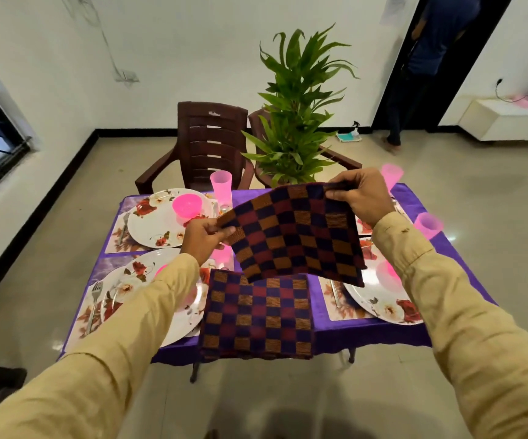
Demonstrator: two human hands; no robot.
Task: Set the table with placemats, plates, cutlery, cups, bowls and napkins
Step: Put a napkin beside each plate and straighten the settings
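1. A folded checked napkin (pixel 256 315) lies at the near edge of the purple surface (pixel 367 331), between the left plate (pixel 123 289) and the right plate (pixel 383 299).
2. Above it, the left hand (pixel 205 237) and the right hand (pixel 362 196) each pinch a corner of a second napkin (pixel 294 232), which is held in the air.
3. Farther off stand a pink bowl (pixel 186 205), a pink cup (pixel 221 185) and a plant (pixel 297 122).

Both hands held a checked napkin (pixel 297 232) spread in the air above the table (pixel 367 335): the left hand (pixel 207 237) pinched its left corner, the right hand (pixel 362 196) its far right corner. Below it a folded stack of checked napkins (pixel 256 318) lay at the near edge, between floral plates (pixel 158 223) with pink bowls (pixel 187 205), forks (pixel 93 307) and pink cups (pixel 221 186).
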